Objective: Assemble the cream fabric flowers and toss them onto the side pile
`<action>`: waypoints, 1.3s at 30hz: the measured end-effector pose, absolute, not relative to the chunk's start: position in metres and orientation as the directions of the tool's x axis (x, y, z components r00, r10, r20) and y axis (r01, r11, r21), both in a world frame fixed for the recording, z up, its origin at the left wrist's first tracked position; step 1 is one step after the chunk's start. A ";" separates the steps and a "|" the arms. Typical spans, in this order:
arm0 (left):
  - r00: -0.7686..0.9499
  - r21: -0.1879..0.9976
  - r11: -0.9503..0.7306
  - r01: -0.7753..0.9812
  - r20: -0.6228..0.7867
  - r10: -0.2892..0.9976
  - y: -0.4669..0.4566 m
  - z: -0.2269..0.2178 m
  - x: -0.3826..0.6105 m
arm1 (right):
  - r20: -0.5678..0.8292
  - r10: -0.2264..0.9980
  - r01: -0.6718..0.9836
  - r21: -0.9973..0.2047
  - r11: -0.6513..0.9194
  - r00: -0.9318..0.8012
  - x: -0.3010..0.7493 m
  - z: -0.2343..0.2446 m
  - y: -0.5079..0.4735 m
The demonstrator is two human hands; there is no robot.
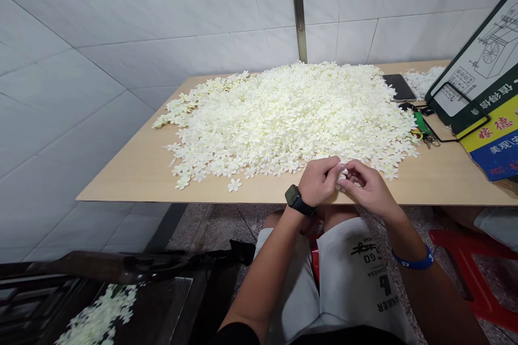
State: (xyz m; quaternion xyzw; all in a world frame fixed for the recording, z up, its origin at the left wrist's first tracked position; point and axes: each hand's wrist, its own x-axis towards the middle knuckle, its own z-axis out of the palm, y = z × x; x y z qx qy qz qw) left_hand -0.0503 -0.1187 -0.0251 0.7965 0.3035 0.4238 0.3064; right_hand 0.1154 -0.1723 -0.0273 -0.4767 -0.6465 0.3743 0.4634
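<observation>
So both hands were together over the front edge of the table (pixel 125 180), right up by a massive pile of white flowers (pixel 291 118) that covered most of the top. The left hand (pixel 318 180), with a black watch (pixel 297 199) on its wrist, had its fingers pinched on a small white flower piece (pixel 342 174). The right hand (pixel 370 187) was bent in from the other side, fingers curled and gripping at that same bit, though the exact hold was kinda hidden. One loose flower (pixel 234 185) lay just in front of the pile, near the table edge. Over on the right there was a dark phone (pixel 399 88) beside the heap, then a printed box (pixel 483 91). More blossoms (pixel 101 315) sat down at lower left, below table height.
</observation>
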 end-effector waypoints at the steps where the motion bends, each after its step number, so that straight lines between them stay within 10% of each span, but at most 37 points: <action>1: 0.455 0.754 -0.620 0.217 0.484 0.748 -0.119 -0.025 -0.050 | 0.248 0.962 0.293 -0.917 0.271 -0.114 0.115 -0.026 -0.173; 20: 0.124 0.776 -0.621 0.107 0.609 0.783 -0.116 -0.024 -0.051 | 0.140 0.973 -0.028 -0.989 0.147 0.185 0.119 -0.040 -0.164; 26: 0.069 0.921 -0.362 0.142 0.356 0.932 -0.115 -0.029 -0.048 | 0.184 0.972 0.074 -0.982 0.175 0.147 0.122 -0.041 -0.165; 32: 0.112 0.664 -0.622 0.416 0.641 0.759 -0.112 -0.031 -0.046 | 0.174 0.967 0.086 -0.983 0.160 0.186 0.121 -0.037 -0.167; 39: 0.302 0.595 -0.762 0.255 0.700 0.648 -0.117 -0.028 -0.049 | 0.131 0.978 0.030 -0.991 0.128 0.163 0.122 -0.040 -0.164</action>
